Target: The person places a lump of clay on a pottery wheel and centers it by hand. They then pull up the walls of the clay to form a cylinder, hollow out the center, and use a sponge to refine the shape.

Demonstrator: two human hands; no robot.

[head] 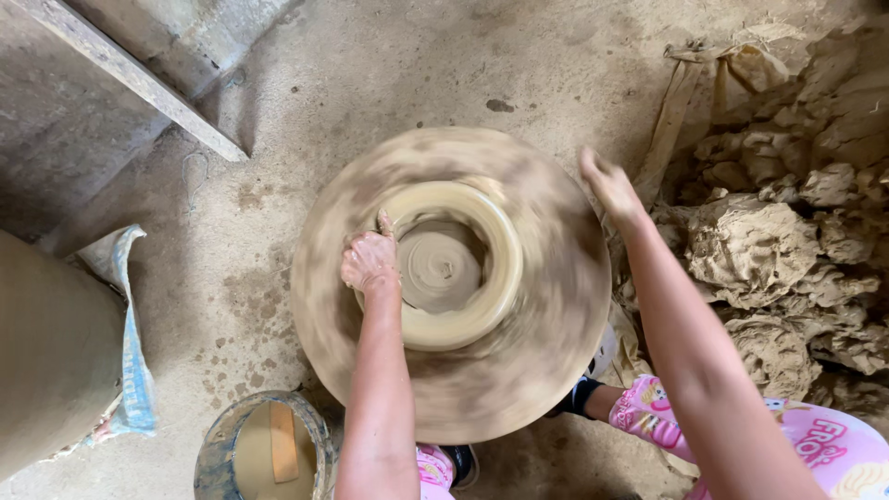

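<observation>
Both hands at a spinning potter's wheel, seen from above.

Left hand rests curled on the near-left rim of a thick clay ring, fingers bent against the wet wall, gripping nothing loose; right hand lies flat and open on the far right edge of the blurred wheel disc, holding nothing; the ring sits at the centre of the disc, its hollow showing spiral marks. Uneven pressure from the left hand could likely push the soft wall off-centre or collapse it; the right hand may slip on the slick turning edge. A bucket by the left elbow holds muddy water and a flat wooden stick; lumps of raw clay are heaped to the right.
</observation>
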